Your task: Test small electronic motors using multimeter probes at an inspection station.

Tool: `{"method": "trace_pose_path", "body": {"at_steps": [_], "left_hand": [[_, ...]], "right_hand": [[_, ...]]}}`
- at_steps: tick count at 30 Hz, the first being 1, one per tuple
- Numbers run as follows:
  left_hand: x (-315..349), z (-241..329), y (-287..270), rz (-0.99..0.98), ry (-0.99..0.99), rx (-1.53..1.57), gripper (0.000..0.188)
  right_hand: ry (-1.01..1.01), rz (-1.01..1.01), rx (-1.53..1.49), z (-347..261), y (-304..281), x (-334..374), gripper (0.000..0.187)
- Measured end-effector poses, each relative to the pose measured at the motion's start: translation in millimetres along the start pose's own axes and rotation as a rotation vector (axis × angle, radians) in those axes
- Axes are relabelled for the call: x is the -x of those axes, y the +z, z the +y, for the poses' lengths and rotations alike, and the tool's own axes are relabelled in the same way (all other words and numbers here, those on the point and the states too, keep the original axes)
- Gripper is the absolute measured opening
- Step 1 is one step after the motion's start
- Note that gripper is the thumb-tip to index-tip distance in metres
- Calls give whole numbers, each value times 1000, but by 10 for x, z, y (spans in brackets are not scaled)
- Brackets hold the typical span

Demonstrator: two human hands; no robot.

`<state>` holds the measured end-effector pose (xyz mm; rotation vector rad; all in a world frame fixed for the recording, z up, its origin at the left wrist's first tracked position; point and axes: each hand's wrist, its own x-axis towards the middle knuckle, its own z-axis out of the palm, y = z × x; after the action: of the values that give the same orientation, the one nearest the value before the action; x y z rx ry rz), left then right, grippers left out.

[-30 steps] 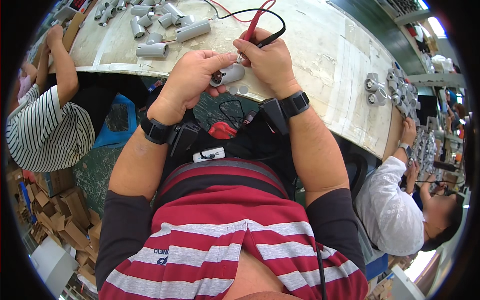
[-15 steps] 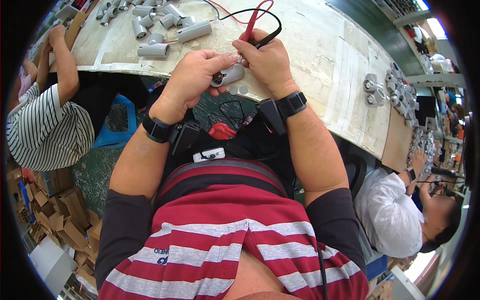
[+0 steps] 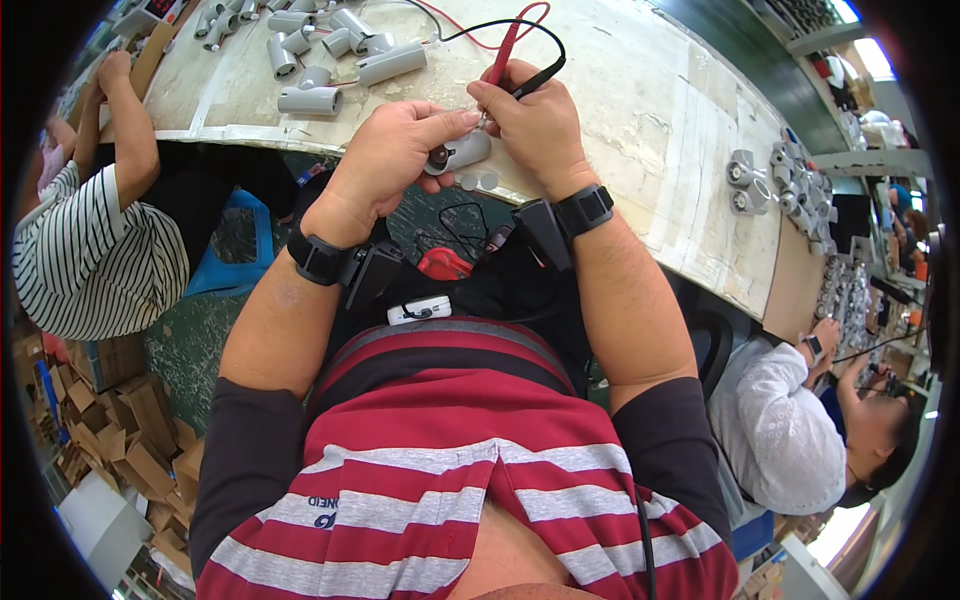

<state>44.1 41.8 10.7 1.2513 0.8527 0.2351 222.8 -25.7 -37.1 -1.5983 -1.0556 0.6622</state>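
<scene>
One tube in hand at the bench's near edge, seemingly mid-work.

The left hand curls under the tube, its thumb and fingertip pinching something too small to tell; the right hand pinches a red probe and a black probe together, tips near the left thumb, contact unclear. This tube looks unfinished; which of the other tubes at the upper left, or the fittings at the right, are done cannot be told. The bench is pale and scuffed, two discs by its edge; around it are a blue stool, cartons, a striped-shirted co-worker and a white-sleeved one.
</scene>
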Motion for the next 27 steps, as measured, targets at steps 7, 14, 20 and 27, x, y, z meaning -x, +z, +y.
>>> {"method": "trace_pose_path", "body": {"at_steps": [7, 14, 20, 27], "left_hand": [[-21, -16, -17, -12, 2, 1, 32], [-48, 26, -90, 23, 27, -47, 33], [-68, 2, -34, 133, 88, -124, 31], [-44, 44, -57, 129, 85, -155, 30]], "right_hand": [[-21, 7, 18, 24, 1, -3, 19], [-18, 9, -3, 17, 35, -5, 19], [-10, 4, -38, 12, 12, 5, 18], [61, -13, -103, -76, 16, 33, 17]]}}
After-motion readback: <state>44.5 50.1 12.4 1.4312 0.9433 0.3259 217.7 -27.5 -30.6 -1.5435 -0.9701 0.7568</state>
